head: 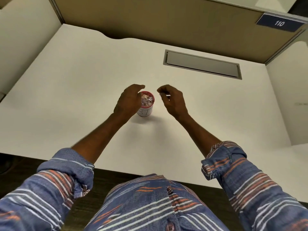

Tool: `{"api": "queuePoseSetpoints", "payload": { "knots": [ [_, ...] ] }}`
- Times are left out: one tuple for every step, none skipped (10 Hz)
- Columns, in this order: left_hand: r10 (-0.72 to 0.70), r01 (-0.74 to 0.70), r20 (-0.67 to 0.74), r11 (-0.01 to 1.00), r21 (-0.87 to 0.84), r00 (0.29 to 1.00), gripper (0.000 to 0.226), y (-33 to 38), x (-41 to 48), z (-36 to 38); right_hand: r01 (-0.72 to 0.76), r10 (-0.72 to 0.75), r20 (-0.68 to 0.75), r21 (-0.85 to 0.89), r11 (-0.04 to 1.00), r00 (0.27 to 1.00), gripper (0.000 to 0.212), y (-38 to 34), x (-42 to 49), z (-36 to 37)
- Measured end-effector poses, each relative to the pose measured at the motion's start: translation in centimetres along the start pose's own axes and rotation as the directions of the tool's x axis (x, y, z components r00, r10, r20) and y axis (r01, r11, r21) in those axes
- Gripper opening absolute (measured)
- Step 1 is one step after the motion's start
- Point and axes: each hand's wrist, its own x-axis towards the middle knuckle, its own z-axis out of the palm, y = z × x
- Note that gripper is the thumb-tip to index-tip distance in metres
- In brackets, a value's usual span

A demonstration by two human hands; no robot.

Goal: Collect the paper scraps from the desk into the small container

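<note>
White desk top (83,80) looks scrap-free; small red-rimmed white container (146,107) mid-desk, left hand (129,101) cupped loosely against it, right hand (173,101) just right, fingers curled, maybe pinching a scrap.

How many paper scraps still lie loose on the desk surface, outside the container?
0. No loose scrap shows on the desk; the visible paper scraps are inside the small container. The right hand may pinch one, and the hands may hide others.
</note>
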Motion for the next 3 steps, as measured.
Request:
{"api": "queuePoseSetpoints", "payload": {
  "knots": [
    [0.060, -0.064, 0.047, 0.995, 0.079, 0.997, 0.041, 0.3, -0.2, 0.9, -0.030, 0.024, -0.066, -0.086, 0.996, 0.998, 0.024, 1.3, -1.9, -1.4],
    [0.167, -0.183, 0.102, 0.968, 0.171, 0.981, 0.048, 1.3, -0.1, 2.3, -0.118, 0.111, -0.050, -0.173, 0.978, 0.993, 0.035, 3.2, -3.5, -2.8],
    [0.228, -0.255, 0.125, 0.925, 0.282, 0.966, 0.053, 3.1, -0.1, 3.9, -0.189, 0.198, 0.004, -0.279, 0.941, 0.980, 0.049, 4.5, -4.9, -4.6]
  ]
}}
